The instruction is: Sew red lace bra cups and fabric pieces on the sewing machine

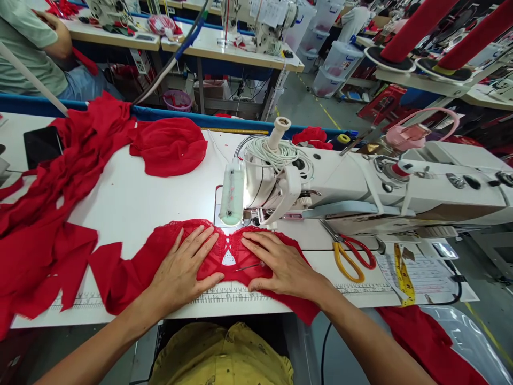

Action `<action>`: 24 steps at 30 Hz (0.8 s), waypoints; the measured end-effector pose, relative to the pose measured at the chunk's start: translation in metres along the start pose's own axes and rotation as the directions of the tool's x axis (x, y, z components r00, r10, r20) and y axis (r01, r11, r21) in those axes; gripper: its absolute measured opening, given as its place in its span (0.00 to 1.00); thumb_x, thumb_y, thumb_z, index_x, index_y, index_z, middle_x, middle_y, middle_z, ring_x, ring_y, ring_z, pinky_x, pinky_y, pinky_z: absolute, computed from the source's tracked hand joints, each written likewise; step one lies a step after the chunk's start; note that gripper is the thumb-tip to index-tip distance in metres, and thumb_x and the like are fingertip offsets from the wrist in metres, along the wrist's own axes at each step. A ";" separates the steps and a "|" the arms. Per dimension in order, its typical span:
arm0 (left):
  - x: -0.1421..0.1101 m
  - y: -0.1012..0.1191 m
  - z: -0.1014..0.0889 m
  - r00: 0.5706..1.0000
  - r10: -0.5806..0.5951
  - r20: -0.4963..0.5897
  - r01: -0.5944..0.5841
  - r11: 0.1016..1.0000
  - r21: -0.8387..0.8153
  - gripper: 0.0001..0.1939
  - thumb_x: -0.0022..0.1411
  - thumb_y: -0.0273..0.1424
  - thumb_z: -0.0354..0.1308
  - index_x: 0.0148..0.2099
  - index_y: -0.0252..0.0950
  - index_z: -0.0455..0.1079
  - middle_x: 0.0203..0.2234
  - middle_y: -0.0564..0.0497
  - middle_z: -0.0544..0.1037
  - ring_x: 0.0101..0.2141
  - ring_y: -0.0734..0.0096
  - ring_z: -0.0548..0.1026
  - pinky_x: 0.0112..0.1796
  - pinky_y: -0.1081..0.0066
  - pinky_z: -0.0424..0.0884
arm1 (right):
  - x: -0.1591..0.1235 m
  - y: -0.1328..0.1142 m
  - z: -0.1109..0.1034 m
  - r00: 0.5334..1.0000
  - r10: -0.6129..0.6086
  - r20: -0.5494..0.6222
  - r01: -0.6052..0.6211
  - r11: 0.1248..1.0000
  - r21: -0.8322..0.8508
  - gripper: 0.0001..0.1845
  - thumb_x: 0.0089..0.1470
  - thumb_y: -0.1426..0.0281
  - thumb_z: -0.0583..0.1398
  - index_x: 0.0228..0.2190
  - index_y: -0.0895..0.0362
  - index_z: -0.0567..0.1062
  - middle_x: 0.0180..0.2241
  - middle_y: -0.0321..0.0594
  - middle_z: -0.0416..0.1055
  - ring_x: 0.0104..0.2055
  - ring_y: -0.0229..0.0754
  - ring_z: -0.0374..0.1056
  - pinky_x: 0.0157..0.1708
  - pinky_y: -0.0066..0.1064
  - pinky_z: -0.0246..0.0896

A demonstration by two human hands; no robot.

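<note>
A red lace bra (214, 261) lies spread on the white sewing table, just in front of the sewing machine's needle area (256, 216). My left hand (186, 262) rests flat on its left cup, fingers spread. On the right cup, my right hand (276, 262) also lies flat with fingers stretched out. A thin pointed metal tool (247, 267) shows between my right thumb and fingers; its other end is hidden by the hand, and whether it is gripped is unclear. Between the cups, crossed straps frame a small gap.
Red fabric pieces (80, 160) heap at left beside a black phone (43, 145). Another red piece (170, 145) lies behind. Scissors (350, 256) and a paper sheet (417, 275) with a yellow tape measure are at right. A ruler strip (360, 289) runs along the front edge. A co-worker (32, 59) sits beyond.
</note>
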State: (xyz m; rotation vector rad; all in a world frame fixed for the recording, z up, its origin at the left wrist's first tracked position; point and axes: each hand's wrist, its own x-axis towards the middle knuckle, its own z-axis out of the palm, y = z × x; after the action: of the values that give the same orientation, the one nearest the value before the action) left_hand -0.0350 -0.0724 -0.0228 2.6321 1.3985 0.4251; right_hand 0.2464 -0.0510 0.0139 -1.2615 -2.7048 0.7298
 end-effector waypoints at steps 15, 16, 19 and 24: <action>0.000 0.001 -0.001 1.000 -0.004 0.002 0.004 1.000 -0.002 0.40 0.67 0.49 0.54 0.73 0.39 0.46 0.68 0.43 0.59 0.67 0.50 0.57 0.66 0.43 0.48 | 0.000 0.001 0.001 1.000 -0.010 -0.010 0.010 1.000 -0.005 0.50 0.51 0.46 0.67 0.67 0.51 0.58 0.67 0.47 0.55 0.67 0.60 0.52 0.58 0.54 0.65; 0.001 0.001 -0.001 1.000 -0.002 0.001 0.002 1.000 -0.003 0.40 0.67 0.49 0.54 0.73 0.39 0.46 0.68 0.43 0.59 0.67 0.50 0.57 0.66 0.43 0.48 | 0.000 0.001 0.001 1.000 -0.015 -0.014 0.015 1.000 0.001 0.50 0.51 0.46 0.67 0.67 0.50 0.57 0.67 0.46 0.56 0.67 0.60 0.52 0.58 0.54 0.65; 0.001 0.000 -0.001 1.000 0.005 0.001 -0.005 1.000 0.000 0.40 0.67 0.49 0.54 0.73 0.39 0.45 0.68 0.42 0.59 0.67 0.49 0.57 0.66 0.42 0.49 | 0.000 0.000 0.000 1.000 -0.016 -0.014 0.016 1.000 0.013 0.50 0.50 0.47 0.68 0.67 0.49 0.57 0.67 0.46 0.55 0.67 0.60 0.52 0.59 0.54 0.63; 0.001 0.001 -0.001 1.000 0.002 -0.006 -0.002 1.000 -0.007 0.41 0.67 0.48 0.55 0.73 0.39 0.45 0.68 0.43 0.59 0.67 0.48 0.57 0.65 0.42 0.50 | 0.000 0.000 0.000 1.000 -0.017 -0.017 0.017 1.000 0.010 0.51 0.49 0.47 0.68 0.67 0.50 0.57 0.68 0.45 0.55 0.68 0.59 0.52 0.62 0.55 0.60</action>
State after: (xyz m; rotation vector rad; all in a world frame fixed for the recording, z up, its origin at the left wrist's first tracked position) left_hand -0.0343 -0.0723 -0.0212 2.6292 1.3944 0.4378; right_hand 0.2469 -0.0507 0.0139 -1.2347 -2.6922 0.7263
